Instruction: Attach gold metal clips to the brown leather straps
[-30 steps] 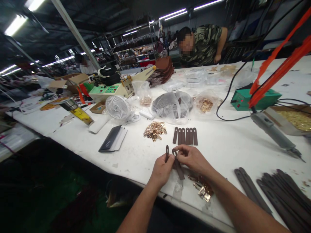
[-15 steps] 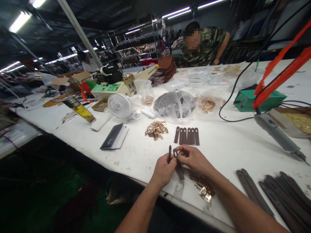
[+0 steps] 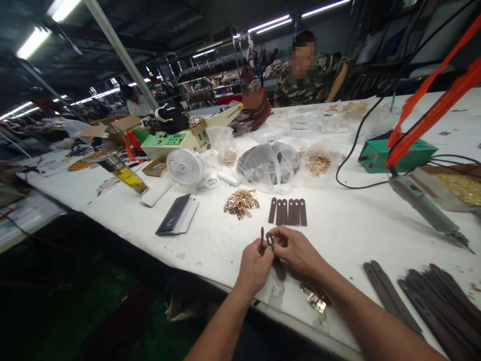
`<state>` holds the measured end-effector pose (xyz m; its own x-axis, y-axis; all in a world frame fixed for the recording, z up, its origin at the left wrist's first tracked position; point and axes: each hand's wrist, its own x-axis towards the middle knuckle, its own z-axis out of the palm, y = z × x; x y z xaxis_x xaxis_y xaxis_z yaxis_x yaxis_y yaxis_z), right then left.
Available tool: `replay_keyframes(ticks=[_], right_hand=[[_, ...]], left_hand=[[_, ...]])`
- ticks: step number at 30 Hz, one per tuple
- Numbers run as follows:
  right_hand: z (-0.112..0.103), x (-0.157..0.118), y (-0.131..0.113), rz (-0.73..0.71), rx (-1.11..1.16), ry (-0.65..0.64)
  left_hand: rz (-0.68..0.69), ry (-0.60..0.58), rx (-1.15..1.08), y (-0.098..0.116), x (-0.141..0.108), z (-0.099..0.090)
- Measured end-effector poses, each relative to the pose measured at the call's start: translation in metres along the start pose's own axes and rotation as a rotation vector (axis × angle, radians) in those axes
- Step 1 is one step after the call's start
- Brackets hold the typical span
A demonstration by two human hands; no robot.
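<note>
My left hand (image 3: 256,265) is closed around a dark brown leather strap (image 3: 278,269), whose two ends stick up past the fingers. One end has an oblong slot. Pinched at that slotted end is my right hand (image 3: 295,249), thumb and forefinger on its edge; whether a small metal part sits there is hidden. Beneath my right forearm lies a small heap of shiny gold metal clasps (image 3: 314,300). Just beyond the hands, several short brown slotted straps (image 3: 288,212) lie in a row. Left of them is a pile of gold metal pieces (image 3: 241,203).
Long brown straps (image 3: 436,306) lie at the right front. A grey electric screwdriver (image 3: 426,205) hangs at the right near a green box (image 3: 398,154). A notebook (image 3: 178,215), a white fan (image 3: 187,166) and plastic bags (image 3: 268,165) stand farther back. Across the table sits a person (image 3: 310,75).
Both hands keep hold of the strap; my right fingers have shifted slightly at its slotted end. The person across the table has straightened up a little.
</note>
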<state>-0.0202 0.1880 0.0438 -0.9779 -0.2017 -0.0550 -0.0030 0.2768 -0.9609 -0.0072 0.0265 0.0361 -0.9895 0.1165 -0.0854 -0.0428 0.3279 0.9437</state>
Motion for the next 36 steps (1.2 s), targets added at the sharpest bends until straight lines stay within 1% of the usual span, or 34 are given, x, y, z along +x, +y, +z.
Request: replay_keyframes(ticks=[2, 6, 10, 14, 16, 20, 25, 29, 32, 34, 36], right_hand=[[0.002, 0.0, 0.0, -0.007, 0.0, 0.019], [0.006, 0.001, 0.0, -0.016, 0.095, -0.021], [0.012, 0.003, 0.0, -0.046, 0.088, 0.025], [0.014, 0.004, 0.0, -0.055, 0.124, 0.046], [0.012, 0.003, 0.001, -0.06, 0.141, 0.033], [0.003, 0.004, 0.003, -0.07, 0.172, -0.037], [-0.007, 0.006, 0.0, -0.086, 0.103, 0.013], [-0.012, 0.006, -0.004, -0.048, 0.104, 0.004], [-0.026, 0.01, -0.009, -0.016, 0.073, 0.026], [-0.045, 0.016, -0.012, 0.036, 0.059, 0.085], [-0.07, 0.024, -0.013, 0.122, 0.022, 0.154]], left_hand=[[0.001, 0.015, -0.01, 0.002, -0.002, 0.0], [-0.011, 0.01, -0.016, 0.001, -0.001, -0.003], [-0.002, 0.015, -0.005, -0.003, 0.003, -0.005], [0.018, 0.006, 0.02, -0.003, 0.001, -0.005], [0.019, 0.011, 0.017, -0.002, -0.002, -0.005], [0.048, 0.029, 0.034, 0.0, -0.006, -0.001], [0.042, 0.028, 0.144, -0.002, -0.004, 0.003], [0.043, -0.025, 0.145, -0.002, -0.001, 0.001], [0.025, -0.076, 0.084, 0.001, 0.001, -0.002], [0.022, -0.088, 0.027, 0.001, 0.001, -0.005], [0.031, -0.094, -0.038, 0.0, 0.002, -0.007]])
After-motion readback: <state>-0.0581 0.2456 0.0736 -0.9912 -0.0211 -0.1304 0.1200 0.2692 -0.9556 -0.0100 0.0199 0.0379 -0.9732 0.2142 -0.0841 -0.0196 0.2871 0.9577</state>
